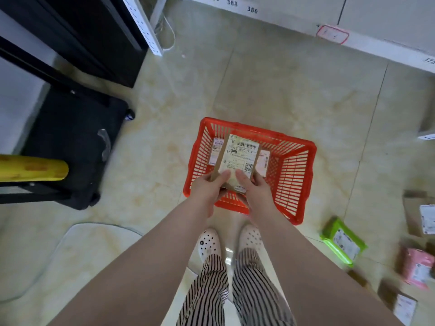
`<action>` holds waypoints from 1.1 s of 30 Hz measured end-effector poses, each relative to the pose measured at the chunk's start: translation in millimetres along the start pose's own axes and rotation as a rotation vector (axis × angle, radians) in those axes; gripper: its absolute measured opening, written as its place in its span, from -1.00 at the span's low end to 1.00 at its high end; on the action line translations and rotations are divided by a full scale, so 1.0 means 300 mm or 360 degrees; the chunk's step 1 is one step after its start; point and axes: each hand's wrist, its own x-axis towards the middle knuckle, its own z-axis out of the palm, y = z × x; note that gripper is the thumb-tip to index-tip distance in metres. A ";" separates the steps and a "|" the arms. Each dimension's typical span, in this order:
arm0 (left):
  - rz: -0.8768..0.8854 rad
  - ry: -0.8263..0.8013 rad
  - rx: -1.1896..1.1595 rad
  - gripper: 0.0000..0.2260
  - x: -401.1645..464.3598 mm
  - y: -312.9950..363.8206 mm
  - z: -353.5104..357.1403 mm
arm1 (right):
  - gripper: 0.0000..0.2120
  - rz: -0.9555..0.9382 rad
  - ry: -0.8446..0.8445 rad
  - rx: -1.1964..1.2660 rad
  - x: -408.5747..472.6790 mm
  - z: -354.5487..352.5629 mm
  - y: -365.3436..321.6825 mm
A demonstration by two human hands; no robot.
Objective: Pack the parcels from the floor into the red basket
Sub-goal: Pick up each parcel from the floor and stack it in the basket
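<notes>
A brown cardboard parcel [237, 158] with a white shipping label is held over the red basket [299, 175], which stands on the floor in front of my feet. My left hand [208, 187] grips the parcel's near left corner, thumb on top. My right hand [253, 184] grips its near right corner the same way. Inside the basket, under the held box, lie other labelled parcels [217, 150], mostly hidden. More parcels lie on the floor at the right: a green one [342, 241], a pink one [417, 267] and brown boxes [400, 302].
A black wheeled case [70, 147] and a dark shelf frame stand at the left, with a yellow roll [33, 170] beside them. White numbered shelving [282, 15] runs along the back. A pale mat [77, 250] lies at the lower left of the tiled floor.
</notes>
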 end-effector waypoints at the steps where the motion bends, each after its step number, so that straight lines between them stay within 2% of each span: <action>1: -0.0012 0.0004 -0.0016 -0.73 0.015 0.005 -0.004 | -0.66 0.0006 -0.0007 -0.0028 0.017 0.009 -0.002; 5: -0.0096 0.0022 -0.0085 -0.73 0.066 0.038 -0.013 | -0.55 0.0061 0.0005 -0.0149 0.086 0.048 -0.018; 15: -0.0153 0.0012 -0.0076 -0.80 0.429 0.051 -0.028 | -0.66 0.0176 0.0071 -0.0231 0.422 0.123 0.031; 17: -0.0157 0.0076 -0.0016 -0.71 0.511 0.013 -0.023 | -0.66 0.0212 0.0114 -0.0280 0.502 0.115 0.073; 20: -0.0186 0.0162 0.0183 -0.48 0.688 -0.036 -0.027 | -0.53 0.0213 0.0190 -0.0357 0.669 0.127 0.163; 23: -0.0217 0.0155 0.0388 -0.60 0.831 -0.076 -0.033 | -0.50 0.0209 0.0190 -0.0386 0.804 0.131 0.232; 25: -0.0234 0.0174 0.0359 -0.61 0.896 -0.092 -0.031 | -0.49 0.0180 0.0221 -0.0450 0.869 0.132 0.261; 28: -0.0190 0.0225 0.0366 -0.56 0.963 -0.124 -0.031 | -0.53 0.0125 0.0255 -0.0519 0.932 0.126 0.305; 31: -0.0130 0.0186 0.0371 -0.39 1.012 -0.170 -0.046 | -0.54 0.0049 0.0268 -0.0500 0.947 0.117 0.346; 33: -0.0142 0.0146 0.0312 -0.36 1.023 -0.182 -0.057 | -0.53 -0.0001 0.0268 -0.0500 0.946 0.119 0.354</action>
